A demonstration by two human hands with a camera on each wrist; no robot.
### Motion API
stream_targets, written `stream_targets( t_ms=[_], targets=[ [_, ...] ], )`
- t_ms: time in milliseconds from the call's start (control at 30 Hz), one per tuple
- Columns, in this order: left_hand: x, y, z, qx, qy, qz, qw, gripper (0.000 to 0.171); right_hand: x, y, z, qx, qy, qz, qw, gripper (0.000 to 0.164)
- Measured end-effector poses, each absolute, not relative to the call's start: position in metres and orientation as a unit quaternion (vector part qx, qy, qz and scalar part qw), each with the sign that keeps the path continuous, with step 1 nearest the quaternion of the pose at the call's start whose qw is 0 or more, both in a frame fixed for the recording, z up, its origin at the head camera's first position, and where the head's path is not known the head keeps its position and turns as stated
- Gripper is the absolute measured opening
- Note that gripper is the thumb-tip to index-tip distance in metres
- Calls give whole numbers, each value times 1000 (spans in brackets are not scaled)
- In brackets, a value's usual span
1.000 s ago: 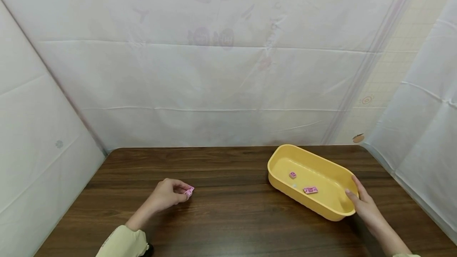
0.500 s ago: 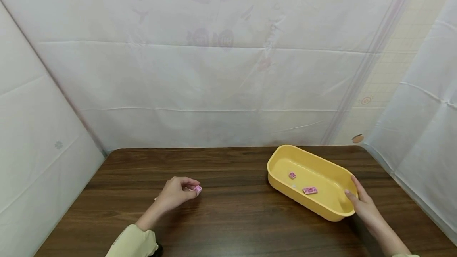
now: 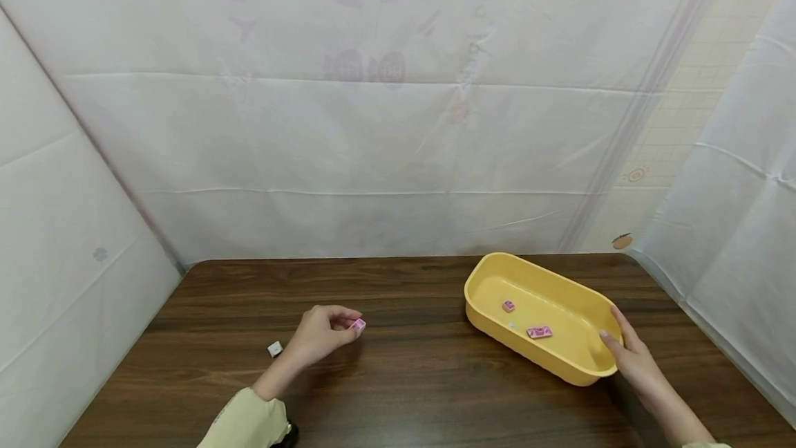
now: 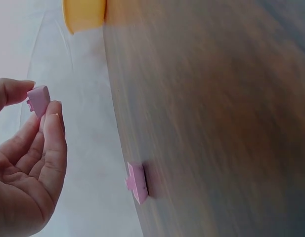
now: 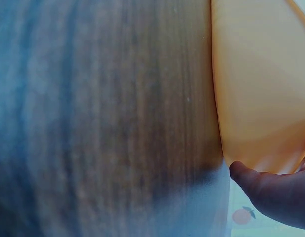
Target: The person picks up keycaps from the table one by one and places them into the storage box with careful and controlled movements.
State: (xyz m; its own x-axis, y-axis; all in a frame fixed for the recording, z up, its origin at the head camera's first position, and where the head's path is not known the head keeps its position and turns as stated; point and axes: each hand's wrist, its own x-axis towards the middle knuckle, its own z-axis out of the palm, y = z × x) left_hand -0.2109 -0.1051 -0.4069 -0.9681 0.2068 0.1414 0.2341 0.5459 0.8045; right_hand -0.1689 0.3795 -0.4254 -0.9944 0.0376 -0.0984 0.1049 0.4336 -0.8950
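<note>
Over the left half of the table point(image 3: 410, 372), we find the left hand point(image 3: 319, 337) pinching a small pink piece point(image 4: 40, 101); the right hand point(image 3: 636, 359) grips one end of the yellow tray point(image 3: 569, 341). We judge the piece light, stiff, possibly slippery, best held by opposite sides. Bare wood separates it from the tray's raised rim.

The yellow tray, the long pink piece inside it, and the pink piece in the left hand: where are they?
Yellow tray point(image 3: 569, 339): head view, on its bare floor.
Long pink piece point(image 3: 539, 332): head view, middle of its top.
Held pink piece point(image 4: 40, 101): left wrist view, its smooth side.
</note>
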Motion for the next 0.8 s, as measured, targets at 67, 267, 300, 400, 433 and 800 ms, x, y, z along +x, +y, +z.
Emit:
stream_targets(
  t_ms=[67, 267, 300, 400, 433, 800],
  targets=[
    [-211, -102, -407, -129, -877, -463, 16, 25, -169, 380, -426, 41, 846, -531, 30, 67],
    [-213, -94, -406, -144, -867, -477, 21, 26, -168, 380, -427, 37, 845, -533, 24, 68],
    [-213, -93, -406, -144, -867, -476, 21, 26, -168, 380, -427, 36, 845, -533, 24, 67],
    [-215, -88, -407, -143, -869, -473, 20, 24, -168, 380, -427, 36, 845, -533, 23, 67],
    [-215, -87, -407, -142, -870, -473, 19, 23, -168, 380, -427, 36, 845, -533, 23, 67],
    [-219, -68, -405, -154, -862, -482, 23, 24, -168, 380, -427, 38, 844, -534, 22, 68]
  ],
)
